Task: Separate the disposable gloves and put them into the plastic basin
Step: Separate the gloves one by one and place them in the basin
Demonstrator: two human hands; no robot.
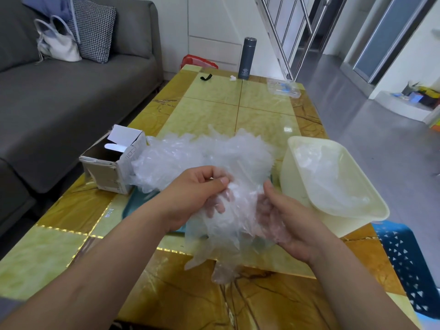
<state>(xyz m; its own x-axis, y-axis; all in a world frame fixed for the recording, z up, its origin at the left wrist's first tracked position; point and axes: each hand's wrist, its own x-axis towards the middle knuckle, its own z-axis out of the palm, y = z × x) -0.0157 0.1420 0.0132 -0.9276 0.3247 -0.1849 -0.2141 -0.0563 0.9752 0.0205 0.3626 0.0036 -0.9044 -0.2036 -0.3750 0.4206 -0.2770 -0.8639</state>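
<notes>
At the left edge of the yellow marbled counter [209, 96] an open cardboard box [112, 160] lies on its side, touching a heap of clear disposable gloves [202, 153]. In front of the heap the left hand [190, 196] pinches a clump of gloves [226, 225] between thumb and curled fingers, while the right hand [290, 222] cups the same clump from below, fingers loosely spread under the film. Just right, the cream plastic basin [292, 177] already holds several gloves.
</notes>
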